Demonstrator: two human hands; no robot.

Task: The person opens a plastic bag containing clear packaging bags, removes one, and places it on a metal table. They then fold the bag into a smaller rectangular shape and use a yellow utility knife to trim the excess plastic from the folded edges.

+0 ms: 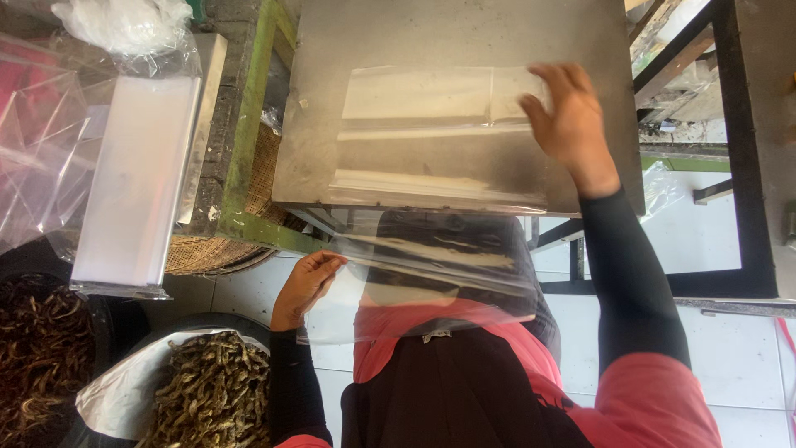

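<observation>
**Clear plastic bag half on the desk, one hand at each end**

A large clear plastic bag (pixel 431 166) lies spread over the grey metal desk (pixel 398 33), its far part flat on the surface near the middle and its near part hanging over the desk's near edge towards the person. The overhanging part is creased and reaches down across the person's red and black clothing.

The right hand (pixel 568 116) lies open and flat, fingers spread, pressing on the bag's far right corner, towards the right edge of the desk. The left hand (pixel 308 282) is below the desk's near edge, at the bag's left side; its fingers are curled narrowly around the hanging edge of the plastic, holding it. Both forearms are in black sleeves.

Off the left edge of the desk stands a green-painted frame (pixel 240 166) with a woven basket (pixel 265 166) tucked behind it. Further left a tall stack of clear bags (pixel 137 174) lies on a ledge, with loose crumpled plastic (pixel 33 141) beside it. Below the left hand, a lined container of dried brown pods (pixel 211 390) sits on the white tiled floor (pixel 721 232), and a second dark heap of the same stuff (pixel 41 348) lies at the left border. A black metal frame (pixel 746 166) stands right of the desk.
</observation>
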